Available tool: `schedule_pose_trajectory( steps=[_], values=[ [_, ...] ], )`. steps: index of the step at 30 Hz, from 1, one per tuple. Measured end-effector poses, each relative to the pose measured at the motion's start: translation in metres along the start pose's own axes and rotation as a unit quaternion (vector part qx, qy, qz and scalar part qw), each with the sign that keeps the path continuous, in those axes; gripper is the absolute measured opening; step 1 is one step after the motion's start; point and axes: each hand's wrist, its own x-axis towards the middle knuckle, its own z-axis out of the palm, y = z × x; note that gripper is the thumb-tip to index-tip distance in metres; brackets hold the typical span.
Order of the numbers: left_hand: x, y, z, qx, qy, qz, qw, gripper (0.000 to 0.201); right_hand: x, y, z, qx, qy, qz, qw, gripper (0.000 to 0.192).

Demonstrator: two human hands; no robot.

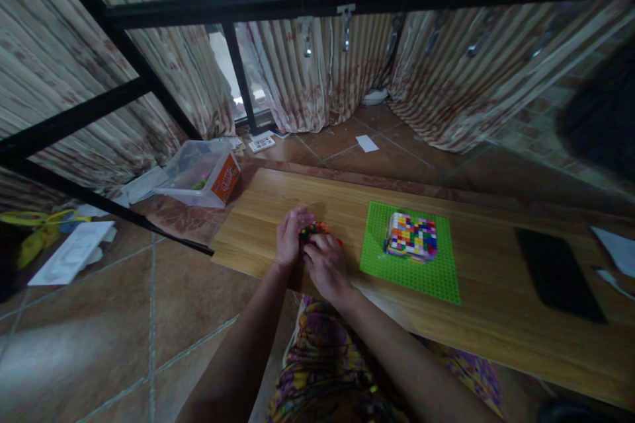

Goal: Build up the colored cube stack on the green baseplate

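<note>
Multicoloured small plastic brick cluster [313,231] lies left-to-right at frame centre, pinched between left hand [290,236] and right hand [325,266], fingers curled, wrists low on the wooden table [496,330]

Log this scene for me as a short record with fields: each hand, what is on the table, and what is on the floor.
left hand: on a small cluster of coloured bricks, fingers curled round it
right hand: gripping the same cluster from the near side
baseplate: green, flat on the wooden table
on baseplate: multicoloured brick block
right of baseplate: dark flat slab
floor: clear plastic box with orange label
</note>
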Motion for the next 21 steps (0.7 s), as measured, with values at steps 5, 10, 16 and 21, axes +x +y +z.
schedule_pose_trajectory(
  steps=[5, 10, 16, 21],
  values=[
    [0.001, -0.001, 0.0, -0.004, 0.001, 0.003, 1.0, 0.046, -0.005, -0.003, -0.013, 0.056, 0.036, 0.011, 0.998, 0.017],
    [0.002, -0.002, 0.0, 0.003, 0.003, 0.004, 1.0, 0.046, -0.034, 0.006, -0.048, 0.104, 0.086, 0.064, 0.989, 0.017],
    [0.004, -0.002, 0.0, 0.008, 0.0, 0.008, 1.0, 0.047, -0.088, 0.048, -0.104, 0.071, 0.181, 0.159, 0.968, 0.014],
    [0.006, -0.006, 0.0, 0.001, -0.001, 0.017, 1.0, 0.045, -0.108, 0.094, -0.134, 0.008, 0.271, 0.217, 0.938, 0.019]
  ],
)
